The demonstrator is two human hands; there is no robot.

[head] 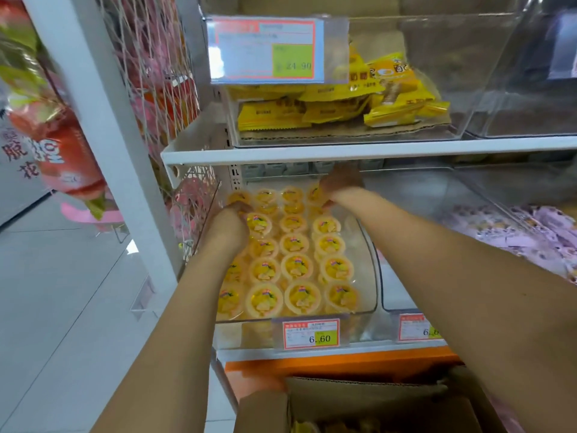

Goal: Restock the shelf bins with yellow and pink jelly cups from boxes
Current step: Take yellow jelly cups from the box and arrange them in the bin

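Shelf (343, 150) overhead half-hides blurred right hand (342, 182) above jelly cups (296, 267).

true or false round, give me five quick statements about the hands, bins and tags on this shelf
1. The left hand and right hand both reach into the clear bin of yellow jelly cups. True.
2. That bin's price tag reads 24.90. False: it reads 6.60. The 24.90 tag is on the upper bin.
3. The upper bin holds yellow snack packets. True.
4. The bin to the right holds pink jelly cups. False: it holds purple packets.
5. A cardboard box sits below the shelf. True.
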